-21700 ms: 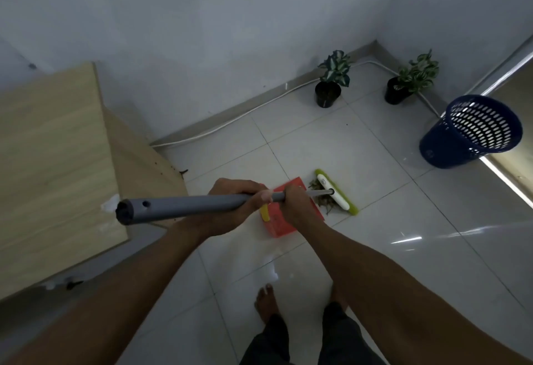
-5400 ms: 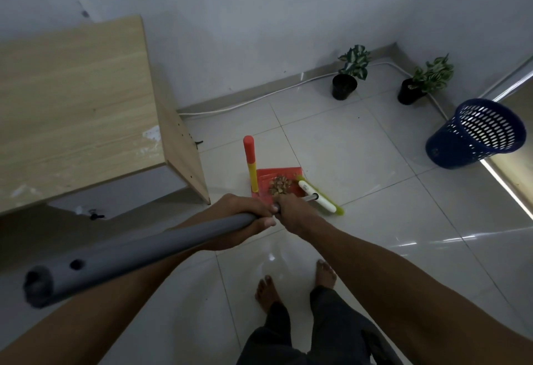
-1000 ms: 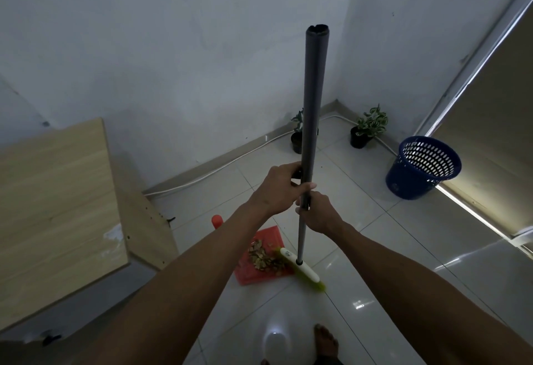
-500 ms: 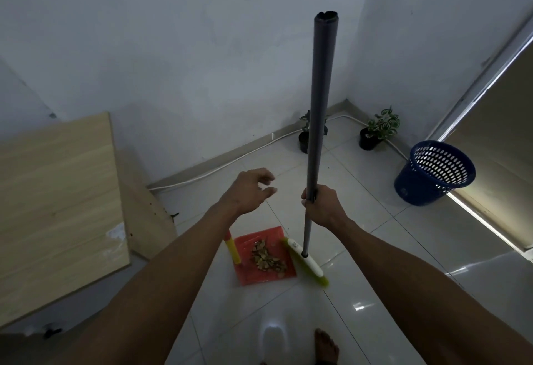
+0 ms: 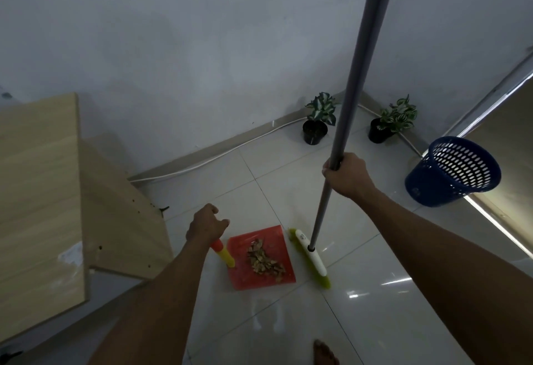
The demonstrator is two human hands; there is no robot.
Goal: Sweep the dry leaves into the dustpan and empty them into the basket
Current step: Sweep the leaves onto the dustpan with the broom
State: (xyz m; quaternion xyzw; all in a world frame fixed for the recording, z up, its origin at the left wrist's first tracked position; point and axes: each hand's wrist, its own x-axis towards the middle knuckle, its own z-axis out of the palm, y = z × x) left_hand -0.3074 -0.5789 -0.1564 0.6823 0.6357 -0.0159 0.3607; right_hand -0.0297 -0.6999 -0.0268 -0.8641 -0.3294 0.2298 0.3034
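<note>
A wooden desk crowds the left hand, loosely curled above the dustpan handle; right hand grips the smooth broom pole.

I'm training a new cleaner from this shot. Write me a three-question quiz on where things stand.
1. True or false: the leaves lie in the dustpan.
2. What does the right hand grip? A) basket B) broom pole C) plant pot
3. Fill in: the left hand is above the dustpan's ____.

Key:
1. True.
2. B, the broom pole. The basket stands apart on the floor.
3. Handle; whether the hand touches it cannot be told.
</note>
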